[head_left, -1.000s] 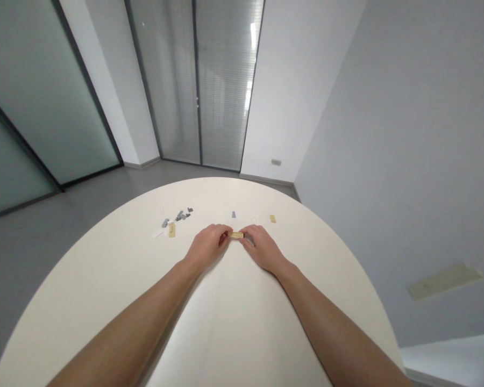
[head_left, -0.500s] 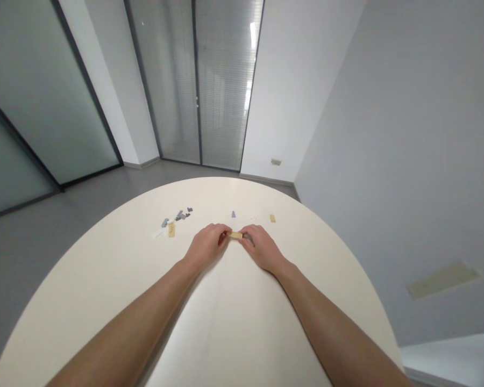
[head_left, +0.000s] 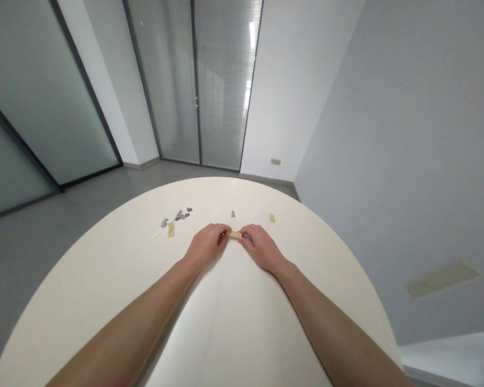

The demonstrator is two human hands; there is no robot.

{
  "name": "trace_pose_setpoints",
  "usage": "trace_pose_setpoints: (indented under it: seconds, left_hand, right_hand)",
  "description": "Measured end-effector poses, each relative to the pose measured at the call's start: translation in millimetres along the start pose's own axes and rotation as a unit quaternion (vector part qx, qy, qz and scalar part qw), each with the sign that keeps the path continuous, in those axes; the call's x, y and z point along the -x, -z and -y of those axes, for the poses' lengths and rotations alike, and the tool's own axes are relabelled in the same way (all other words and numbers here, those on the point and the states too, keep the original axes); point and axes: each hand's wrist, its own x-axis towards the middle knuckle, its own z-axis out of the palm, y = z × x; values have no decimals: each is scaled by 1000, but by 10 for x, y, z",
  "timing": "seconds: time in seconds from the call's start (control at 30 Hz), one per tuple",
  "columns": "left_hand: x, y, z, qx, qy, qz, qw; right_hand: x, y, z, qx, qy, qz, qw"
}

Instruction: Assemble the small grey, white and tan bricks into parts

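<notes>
Between my two hands is a small tan building-block plate (head_left: 234, 234) with what look like rows of studs. My left hand (head_left: 205, 245) pinches its left end between thumb and fingers. At the opposite end, my right hand (head_left: 263, 248) is closed on the same plate, its fingertips partly hiding that edge. A small blue-grey piece (head_left: 233, 214) lies just beyond the plate. Tiny white bits (head_left: 253, 217) rest past my right fingers, and a tan flat piece (head_left: 271, 217) lies to their right.
The round cream table (head_left: 105, 279) fills the area under my arms. On its left side lie several grey pieces (head_left: 180, 215), another tan plate (head_left: 171, 230) and a white strip (head_left: 157, 233). Behind the table stand glass panels (head_left: 221, 80) and a grey wall (head_left: 407, 134).
Hardly anything differs. The tan plate between my fingers seems tilted very slightly, and the whole view has shifted by a few pixels. Both hands keep their grip.
</notes>
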Motion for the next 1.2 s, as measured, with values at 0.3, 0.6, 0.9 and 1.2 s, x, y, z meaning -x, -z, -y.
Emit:
trace_pose_setpoints:
  seconds: [0.3, 0.6, 0.9, 1.2]
  left_hand:
    - [-4, 10, 7, -11, -16, 9, 1000]
    - [1, 4, 8, 3, -12, 4, 1000]
    - [8, 37, -5, 23, -30, 12, 999]
    - [0, 31, -3, 11, -14, 8, 1000]
  right_hand:
    - [-31, -5, -3, 6, 22, 5, 1000]
    - [-32, -19, -13, 12, 25, 6, 1000]
    - [-29, -10, -13, 4, 22, 8, 1000]
    - [-16, -5, -10, -2, 15, 2, 1000]
